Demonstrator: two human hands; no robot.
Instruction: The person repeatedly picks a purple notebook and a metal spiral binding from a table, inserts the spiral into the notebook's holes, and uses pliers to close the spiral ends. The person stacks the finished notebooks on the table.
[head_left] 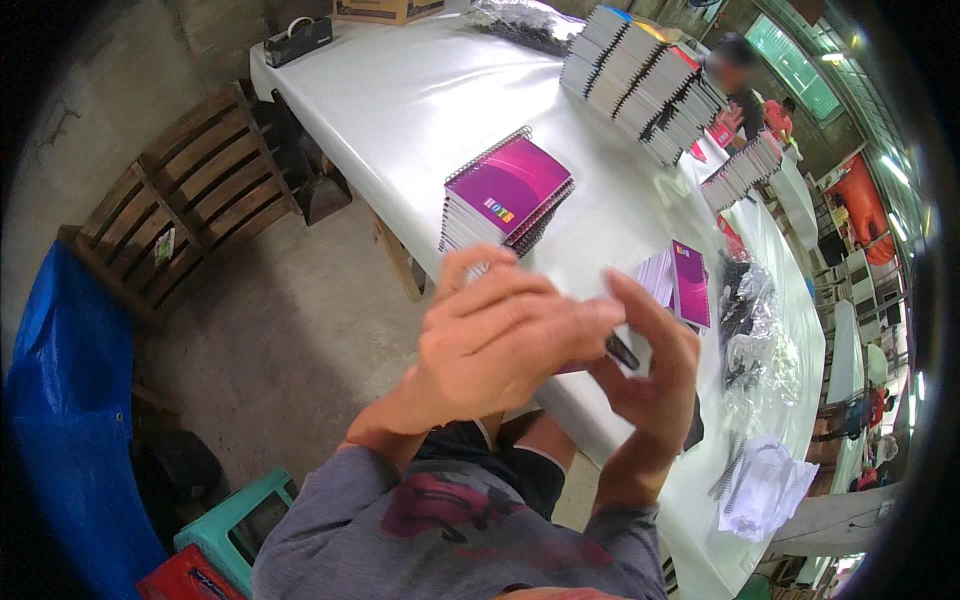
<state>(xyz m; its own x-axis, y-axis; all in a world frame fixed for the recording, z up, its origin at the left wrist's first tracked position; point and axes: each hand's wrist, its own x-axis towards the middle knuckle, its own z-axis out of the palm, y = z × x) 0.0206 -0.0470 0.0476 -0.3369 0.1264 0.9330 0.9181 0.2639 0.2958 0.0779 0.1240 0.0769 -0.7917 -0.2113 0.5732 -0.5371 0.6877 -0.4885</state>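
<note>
My left hand (500, 335) is raised over the near edge of the table, its fingers curled and its thumb reaching toward the right hand. What it holds, if anything, is hidden behind the fingers. Close beside it, my right hand (655, 365) is bent in a C shape around a short, thin black object (622, 351), whose kind I cannot make out. Beyond the left hand stands a stack of spiral-bound purple notebooks (510, 185). Past the right hand lies a pile of page blocks with a purple cover (690, 283) on it.
The white-covered table (390, 130) carries tall stacks of bound notebooks (640, 80) at the far side. Black coils in clear plastic (755, 330) and crumpled white paper (765, 490) lie on the right. A tape dispenser (298, 42) sits at the far left corner. Another person (738, 85) is across the table.
</note>
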